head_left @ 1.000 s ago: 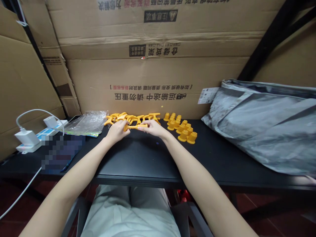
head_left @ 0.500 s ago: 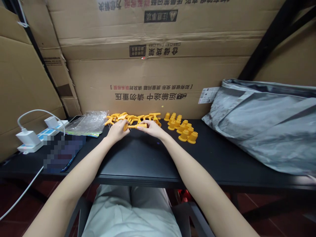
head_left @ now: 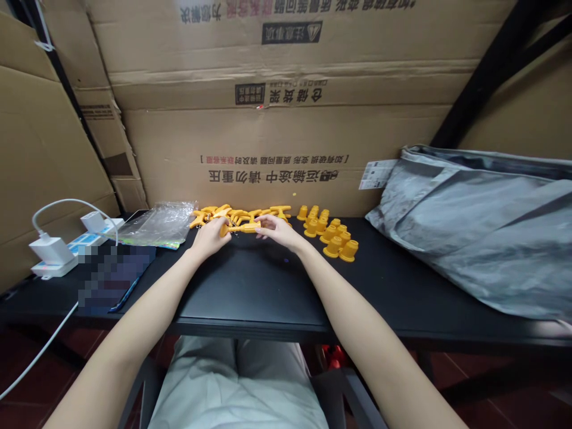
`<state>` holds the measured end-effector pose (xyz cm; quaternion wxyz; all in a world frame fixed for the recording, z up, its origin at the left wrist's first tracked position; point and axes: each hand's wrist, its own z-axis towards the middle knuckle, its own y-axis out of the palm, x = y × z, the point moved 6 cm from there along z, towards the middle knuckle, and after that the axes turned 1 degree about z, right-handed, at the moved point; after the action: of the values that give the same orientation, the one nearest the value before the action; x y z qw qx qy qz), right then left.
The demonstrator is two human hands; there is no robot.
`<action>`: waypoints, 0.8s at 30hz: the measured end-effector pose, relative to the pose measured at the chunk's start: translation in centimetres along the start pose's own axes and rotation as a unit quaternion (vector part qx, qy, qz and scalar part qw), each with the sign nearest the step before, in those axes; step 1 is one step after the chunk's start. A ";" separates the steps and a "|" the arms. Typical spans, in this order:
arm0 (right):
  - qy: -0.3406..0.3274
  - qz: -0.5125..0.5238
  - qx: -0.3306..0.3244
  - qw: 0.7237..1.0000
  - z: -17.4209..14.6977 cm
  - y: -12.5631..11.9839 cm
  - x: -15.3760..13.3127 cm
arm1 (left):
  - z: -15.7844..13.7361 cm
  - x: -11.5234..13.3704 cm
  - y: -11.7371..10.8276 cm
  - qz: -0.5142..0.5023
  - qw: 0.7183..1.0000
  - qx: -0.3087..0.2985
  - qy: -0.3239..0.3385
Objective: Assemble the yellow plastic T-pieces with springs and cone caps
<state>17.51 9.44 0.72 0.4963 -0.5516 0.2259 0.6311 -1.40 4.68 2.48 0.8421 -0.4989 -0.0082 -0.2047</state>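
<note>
My left hand (head_left: 211, 238) is closed around the left end of a yellow plastic piece with a slim shaft (head_left: 243, 228). The piece lies roughly level between my hands, above the table. At its thicker right end, the fingers of my right hand (head_left: 279, 232) pinch it. Behind my hands lies a row of yellow T-shaped plastic pieces (head_left: 221, 211), some with small metal chains. To the right of my right hand stand several yellow flared cups (head_left: 333, 246). My fingers hide both ends of the held piece in part.
On the black table (head_left: 250, 292), a clear plastic bag (head_left: 163, 220), a dark pouch or phone (head_left: 118, 279) and a power strip (head_left: 84, 243) with white chargers lie left. A grey bag (head_left: 465, 232) fills the right side. A cardboard sheet (head_left: 268, 131) stands behind.
My right hand has shifted slightly left along the held piece, and its fingers look a little more spread. My left hand has hardly moved.
</note>
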 end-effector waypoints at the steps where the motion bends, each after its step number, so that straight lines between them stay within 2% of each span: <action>1: 0.005 0.008 0.005 1.000 0.0 -0.2 0.1 | 0.0 -0.1 0.1 -0.009 1.000 -0.003 0.000; 5: 0.002 0.050 0.051 0.997 0.2 -1.5 0.4 | -0.1 -0.3 0.4 -0.060 0.998 -0.002 0.023; 9: -0.033 0.085 0.167 0.982 0.5 -4.1 1.0 | -0.2 -0.5 0.7 -0.073 0.997 -0.015 0.012; 12: -0.083 0.028 0.257 0.962 0.3 -5.9 1.3 | -0.2 -0.6 0.7 -0.075 0.997 -0.024 0.009; 14: -0.121 -0.065 0.286 0.948 0.0 -6.2 1.1 | -0.2 -0.5 0.7 -0.075 0.997 -0.029 0.011; 16: -0.160 -0.184 0.280 0.929 -0.4 -5.6 0.8 | -0.2 -0.4 0.7 -0.072 0.997 -0.034 0.012; 19: -0.187 -0.350 0.232 0.888 -0.5 -4.0 0.7 | -0.2 -0.3 0.9 -0.062 0.997 -0.043 0.007; 24: -0.127 -0.530 0.177 0.820 0.0 -2.8 1.5 | -0.3 -0.3 1.2 -0.046 0.997 -0.055 -0.002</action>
<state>20.10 11.17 0.08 0.8674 -0.4041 -0.0588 0.2843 -1.28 5.01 1.31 0.8028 -0.5442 -0.0218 -0.2425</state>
